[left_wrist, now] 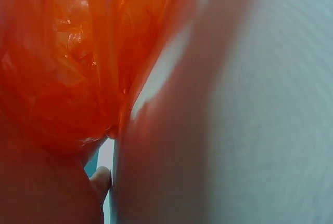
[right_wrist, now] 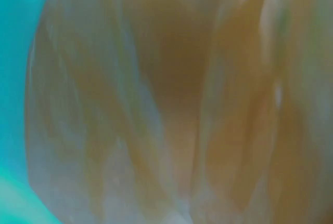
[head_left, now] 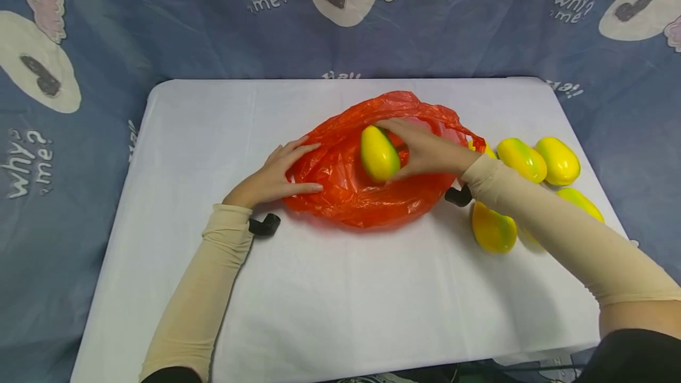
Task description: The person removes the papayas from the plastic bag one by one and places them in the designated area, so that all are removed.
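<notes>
A crumpled red plastic bag [head_left: 340, 194] lies with its mouth spread upward on the white table. My right hand [head_left: 428, 149] reaches over the bag's right side and grips a yellow mango [head_left: 379, 153] with a green patch, thumb below and fingers above it. That mango is over the bag's mouth. At the bag's left edge, my left hand [head_left: 276, 173] rests with spread, fairly straight fingers and thumb touching the plastic. The left wrist view is filled by the red bag [left_wrist: 67, 83] close up, and the right wrist view is a blur.
Several yellow-green mangoes [head_left: 557, 161] lie on the table right of the bag, some partly hidden under my right forearm. A white cloth [head_left: 319, 294] covers the table. A blue printed curtain [head_left: 186, 22] hangs behind and beside it.
</notes>
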The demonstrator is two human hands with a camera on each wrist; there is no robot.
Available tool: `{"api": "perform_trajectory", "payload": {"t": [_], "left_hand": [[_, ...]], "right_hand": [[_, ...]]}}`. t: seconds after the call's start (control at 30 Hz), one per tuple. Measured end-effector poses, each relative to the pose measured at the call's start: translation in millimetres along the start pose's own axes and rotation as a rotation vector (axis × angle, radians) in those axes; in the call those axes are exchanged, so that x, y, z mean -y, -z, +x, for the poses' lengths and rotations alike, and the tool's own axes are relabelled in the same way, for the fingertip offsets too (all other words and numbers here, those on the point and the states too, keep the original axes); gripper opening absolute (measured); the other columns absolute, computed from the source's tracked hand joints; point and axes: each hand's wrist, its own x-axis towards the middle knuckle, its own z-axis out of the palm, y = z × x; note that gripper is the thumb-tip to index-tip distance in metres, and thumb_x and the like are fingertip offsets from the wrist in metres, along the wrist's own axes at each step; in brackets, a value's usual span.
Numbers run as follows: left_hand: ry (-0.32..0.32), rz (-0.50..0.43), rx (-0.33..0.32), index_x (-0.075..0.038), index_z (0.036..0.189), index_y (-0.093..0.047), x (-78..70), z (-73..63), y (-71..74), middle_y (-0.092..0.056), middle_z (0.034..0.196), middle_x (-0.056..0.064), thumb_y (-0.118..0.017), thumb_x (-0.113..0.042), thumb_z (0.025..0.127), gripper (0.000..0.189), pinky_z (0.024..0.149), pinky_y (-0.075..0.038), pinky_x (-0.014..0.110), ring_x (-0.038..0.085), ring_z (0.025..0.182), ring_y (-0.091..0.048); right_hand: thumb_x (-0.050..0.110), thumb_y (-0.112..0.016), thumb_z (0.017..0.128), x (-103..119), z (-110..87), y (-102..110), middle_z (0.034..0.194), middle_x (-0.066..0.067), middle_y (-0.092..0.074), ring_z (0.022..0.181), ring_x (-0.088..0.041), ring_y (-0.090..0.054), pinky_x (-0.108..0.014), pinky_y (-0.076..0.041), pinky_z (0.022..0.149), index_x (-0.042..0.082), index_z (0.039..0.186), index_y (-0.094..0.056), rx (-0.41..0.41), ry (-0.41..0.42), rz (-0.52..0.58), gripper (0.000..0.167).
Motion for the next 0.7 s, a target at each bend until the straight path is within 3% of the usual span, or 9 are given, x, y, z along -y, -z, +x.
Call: {"api": "perform_trajectory", "payload": {"t": [0.17, 0.23, 0.47, 0.7], "left_hand": [[-0.013, 0.002, 0.003, -0.039, 0.161, -0.033, -0.7, 1.0, 0.2, -0.015, 0.174, -0.001, -0.076, -0.065, 0.082, 0.093, 0.129, -0.008, 0.066, 0.037, 0.161, -0.011], [-0.012, 0.001, 0.003, -0.038, 0.161, -0.032, -1.1, 0.9, 0.3, -0.015, 0.174, -0.001, -0.077, -0.064, 0.082, 0.094, 0.129, -0.007, 0.065, 0.036, 0.161, -0.011], [0.032, -0.001, 0.004, -0.045, 0.159, -0.031, -1.4, 0.0, -0.5, -0.013, 0.174, -0.006, -0.076, -0.068, 0.081, 0.093, 0.119, -0.023, 0.077, 0.045, 0.159, -0.008], [0.028, 0.002, 0.001, -0.046, 0.159, -0.032, -1.9, 0.2, -1.7, -0.014, 0.174, -0.006, -0.075, -0.068, 0.081, 0.092, 0.119, -0.023, 0.077, 0.045, 0.159, -0.008]], "right_hand": [[0.036, -0.098, 0.069, 5, -10.1, -5, 0.166, -0.001, -0.033, 0.15, -0.024, -0.038, -0.052, -0.047, 0.116, 0.016, 0.163, -0.029, -0.067, 0.012, 0.176, 0.118], [0.038, -0.098, 0.068, 8, -12.8, -7, 0.166, 0.001, -0.033, 0.151, -0.023, -0.038, -0.052, -0.046, 0.117, 0.017, 0.163, -0.028, -0.085, 0.019, 0.194, 0.119], [0.038, -0.098, 0.068, 12, -18.7, -10, 0.165, 0.005, -0.034, 0.151, -0.02, -0.038, -0.05, -0.046, 0.117, 0.018, 0.163, -0.03, -0.109, 0.026, 0.229, 0.118], [0.033, -0.098, 0.069, 14, -24.6, -11, 0.164, 0.009, -0.034, 0.15, -0.019, -0.04, -0.047, -0.047, 0.117, 0.022, 0.162, -0.03, -0.131, 0.018, 0.284, 0.116]]}}
